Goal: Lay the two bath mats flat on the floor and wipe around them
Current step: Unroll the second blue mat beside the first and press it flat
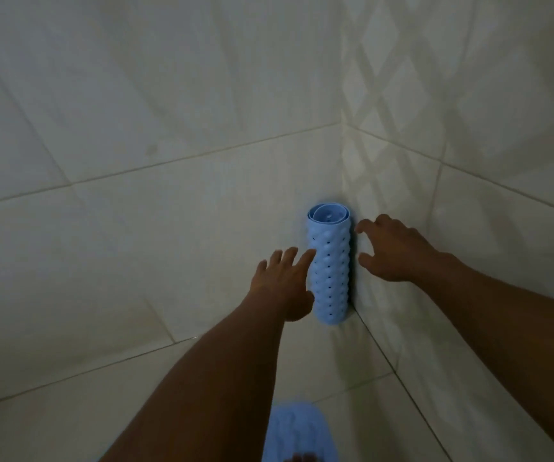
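Since the rolled bath mat (330, 265) stands upright, propped in the corner of the tiled walls (169, 128), both hands flank it, probably to lift it out. The left hand (282, 281) touches its side with spread fingers. The right hand (398, 251) hovers just beside it, loosely curved and gripping nothing. A second mat (294, 431) shows blurred below.

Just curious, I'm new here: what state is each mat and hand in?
Light blue bumpy rubber bath mat: rolled up, standing upright in the tiled corner.
Second light blue mat: at the bottom edge, blurred, partly cut off.
Left hand: open, fingers straight at the roll's side.
Right hand: open, fingers spread beside the roll, not gripping.
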The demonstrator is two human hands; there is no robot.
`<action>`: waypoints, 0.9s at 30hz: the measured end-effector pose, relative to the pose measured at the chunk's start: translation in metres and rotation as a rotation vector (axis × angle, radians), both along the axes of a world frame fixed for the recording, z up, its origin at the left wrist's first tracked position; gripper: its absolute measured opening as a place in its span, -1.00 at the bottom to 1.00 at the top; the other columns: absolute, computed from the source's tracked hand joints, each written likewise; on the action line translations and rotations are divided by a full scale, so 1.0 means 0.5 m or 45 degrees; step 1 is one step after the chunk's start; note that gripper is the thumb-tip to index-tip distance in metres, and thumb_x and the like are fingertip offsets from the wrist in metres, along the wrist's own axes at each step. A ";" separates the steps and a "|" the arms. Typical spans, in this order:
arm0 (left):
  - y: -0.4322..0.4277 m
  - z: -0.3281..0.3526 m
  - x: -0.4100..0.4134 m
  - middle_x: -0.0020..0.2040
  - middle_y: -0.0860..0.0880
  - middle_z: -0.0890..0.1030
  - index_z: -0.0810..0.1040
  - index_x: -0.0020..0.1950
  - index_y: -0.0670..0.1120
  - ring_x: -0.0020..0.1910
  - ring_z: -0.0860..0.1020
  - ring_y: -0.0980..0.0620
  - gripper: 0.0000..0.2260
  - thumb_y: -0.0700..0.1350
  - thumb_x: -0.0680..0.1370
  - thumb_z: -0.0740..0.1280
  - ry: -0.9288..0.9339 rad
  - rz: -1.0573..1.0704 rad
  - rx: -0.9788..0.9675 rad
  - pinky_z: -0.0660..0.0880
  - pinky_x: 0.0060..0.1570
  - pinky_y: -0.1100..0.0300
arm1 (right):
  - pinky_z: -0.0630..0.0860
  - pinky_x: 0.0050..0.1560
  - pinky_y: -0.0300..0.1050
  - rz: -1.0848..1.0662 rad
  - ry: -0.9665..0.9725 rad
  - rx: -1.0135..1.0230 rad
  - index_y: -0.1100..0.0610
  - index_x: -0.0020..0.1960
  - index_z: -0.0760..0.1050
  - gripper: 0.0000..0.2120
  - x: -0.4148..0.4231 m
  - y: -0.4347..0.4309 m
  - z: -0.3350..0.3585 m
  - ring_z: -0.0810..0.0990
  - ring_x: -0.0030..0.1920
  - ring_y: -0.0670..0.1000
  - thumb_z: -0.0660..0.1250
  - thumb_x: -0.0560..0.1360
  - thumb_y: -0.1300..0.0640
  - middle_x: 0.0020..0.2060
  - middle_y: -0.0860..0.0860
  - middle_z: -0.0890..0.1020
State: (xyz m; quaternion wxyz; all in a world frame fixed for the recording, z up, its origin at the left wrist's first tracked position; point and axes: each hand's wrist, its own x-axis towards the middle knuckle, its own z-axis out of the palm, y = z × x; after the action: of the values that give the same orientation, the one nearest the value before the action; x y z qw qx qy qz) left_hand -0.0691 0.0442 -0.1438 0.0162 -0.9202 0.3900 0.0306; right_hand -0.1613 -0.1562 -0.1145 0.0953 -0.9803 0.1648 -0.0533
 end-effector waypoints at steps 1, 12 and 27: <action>-0.024 -0.010 0.027 0.67 -0.08 -0.06 -0.18 0.65 0.11 0.64 -0.06 -0.18 -0.23 0.11 0.62 0.27 0.001 -0.013 -0.022 0.03 0.58 -0.21 | 0.45 0.20 0.06 -0.004 -0.018 0.008 0.03 0.46 0.25 -0.47 0.022 -0.011 -0.010 0.46 0.25 0.15 0.28 0.55 -0.07 0.28 0.13 0.41; -0.199 -0.076 0.287 0.67 -0.06 -0.09 -0.12 0.67 -0.02 0.64 -0.03 -0.16 -0.21 0.02 0.60 0.32 -0.056 -0.085 -0.149 0.11 0.56 -0.17 | 0.26 0.48 0.10 0.054 -0.006 0.009 0.06 0.61 0.04 -0.27 0.257 -0.080 -0.115 0.10 0.56 0.15 0.31 0.55 0.01 0.61 0.05 0.06; -0.019 -0.058 0.114 0.36 -0.10 0.28 0.39 0.36 -0.06 -0.08 0.49 -0.04 -0.61 0.04 0.60 0.37 -0.136 -0.019 -0.338 0.42 -0.16 0.11 | 0.48 0.10 0.07 0.211 -0.185 -0.338 0.08 0.30 0.49 -0.69 0.113 0.076 -0.115 0.31 0.45 0.16 0.31 0.57 0.08 0.27 0.01 0.58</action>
State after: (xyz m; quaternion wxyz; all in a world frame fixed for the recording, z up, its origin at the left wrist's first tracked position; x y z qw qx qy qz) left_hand -0.0121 0.0349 -0.1726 -0.0846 -0.9117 0.3958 -0.0703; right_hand -0.1047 -0.1184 -0.1719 -0.0193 -0.9880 0.0676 -0.1374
